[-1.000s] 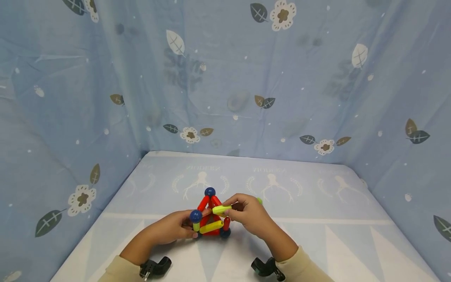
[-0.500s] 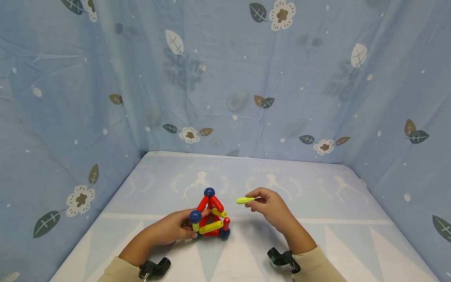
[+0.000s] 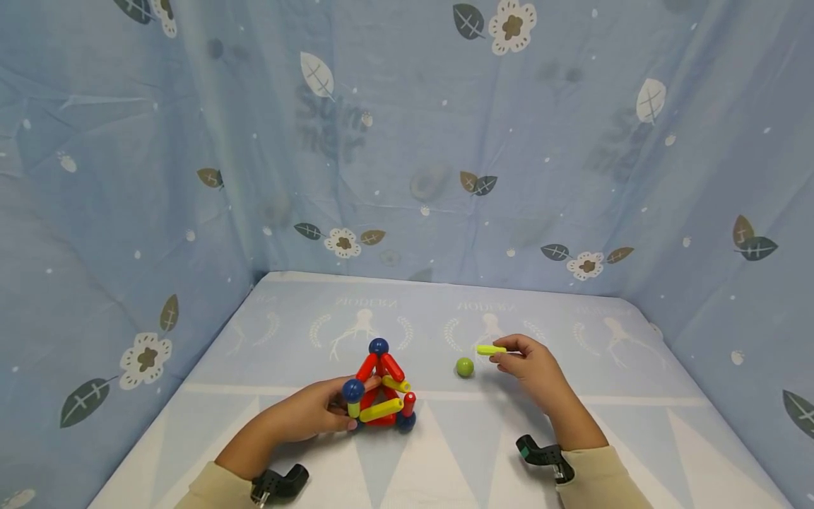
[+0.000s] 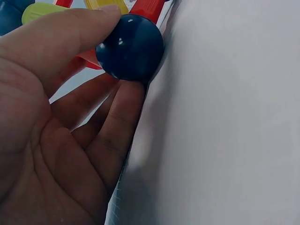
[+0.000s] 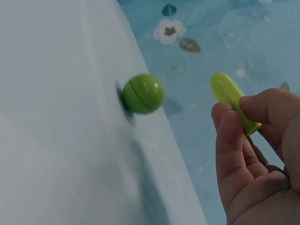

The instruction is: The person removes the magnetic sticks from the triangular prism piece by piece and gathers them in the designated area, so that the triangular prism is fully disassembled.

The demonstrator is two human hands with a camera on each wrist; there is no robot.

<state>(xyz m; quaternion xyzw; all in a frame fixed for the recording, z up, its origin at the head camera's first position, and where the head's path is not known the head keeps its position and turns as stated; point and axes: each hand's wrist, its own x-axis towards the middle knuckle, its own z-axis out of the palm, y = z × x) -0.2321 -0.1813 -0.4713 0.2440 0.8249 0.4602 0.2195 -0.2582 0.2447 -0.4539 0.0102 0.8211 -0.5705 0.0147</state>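
A structure of red and yellow rods (image 3: 381, 410) joined by dark blue balls stands on the table, left of the middle. My left hand (image 3: 318, 408) grips its near left corner; in the left wrist view the thumb and fingers pinch a blue ball (image 4: 130, 48) low on the frame. Held up off the table, a yellow-green rod (image 5: 230, 101) is pinched between the thumb and fingers of my right hand (image 3: 531, 367). A green ball (image 3: 465, 367) lies on the table just left of that hand, apart from it.
The table (image 3: 445, 466) has a pale patterned cover. Blue curtains (image 3: 407, 141) with leaves and flowers hang behind it and on both sides. Each wrist wears a black camera mount (image 3: 543, 452).
My right hand has moved right, away from the structure, carrying the yellow-green rod. The green ball, hidden behind that hand before, is now in plain sight. The left hand has stayed put.
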